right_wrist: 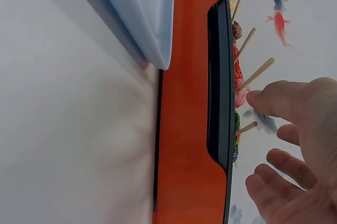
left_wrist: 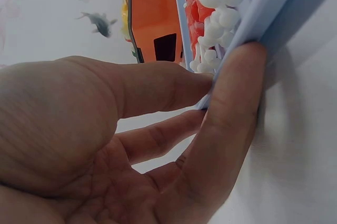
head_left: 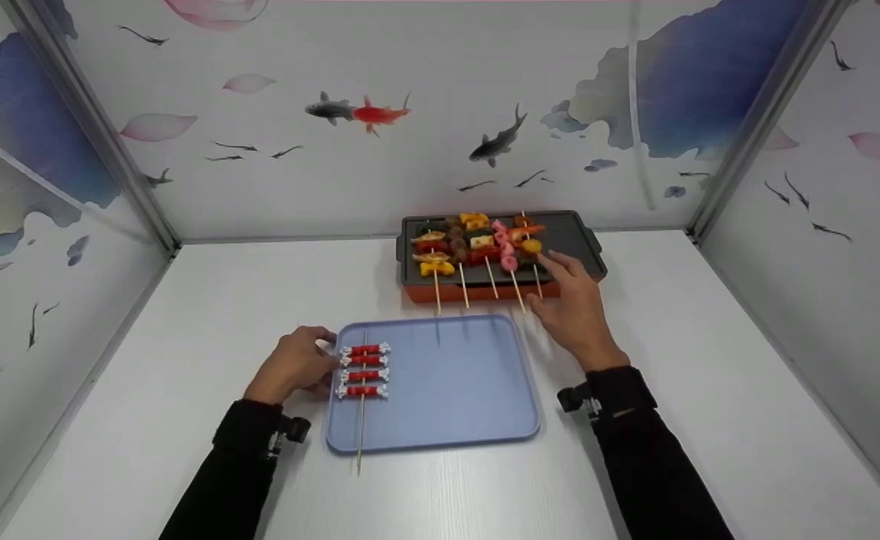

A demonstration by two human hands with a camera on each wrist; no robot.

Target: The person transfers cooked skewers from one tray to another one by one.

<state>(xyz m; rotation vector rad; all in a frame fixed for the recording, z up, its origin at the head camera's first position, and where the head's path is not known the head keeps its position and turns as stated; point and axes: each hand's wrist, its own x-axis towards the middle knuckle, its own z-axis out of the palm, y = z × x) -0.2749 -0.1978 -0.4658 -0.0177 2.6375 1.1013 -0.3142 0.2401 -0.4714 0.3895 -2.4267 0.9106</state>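
Note:
A light blue tray (head_left: 455, 390) lies on the white table. On its left part rests a skewer with several red pieces with white knobbed ends (head_left: 365, 360); its stick extends past the near rim. My left hand (head_left: 297, 366) pinches the tray's left rim, thumb and fingers at the edge in the left wrist view. Behind the tray stands an orange grill with a black plate (head_left: 563, 229), holding several skewers of mixed food pieces (head_left: 477, 244). My right hand (head_left: 571, 311) hovers at the grill's front right, fingers spread, beside the rightmost sticks (right_wrist: 258, 74), holding nothing visible.
White panels with painted fish and petals (head_left: 379, 115) enclose the table (head_left: 229, 292) at the back and both sides. The grill stands close to the back panel, and the tray's far rim is just in front of it.

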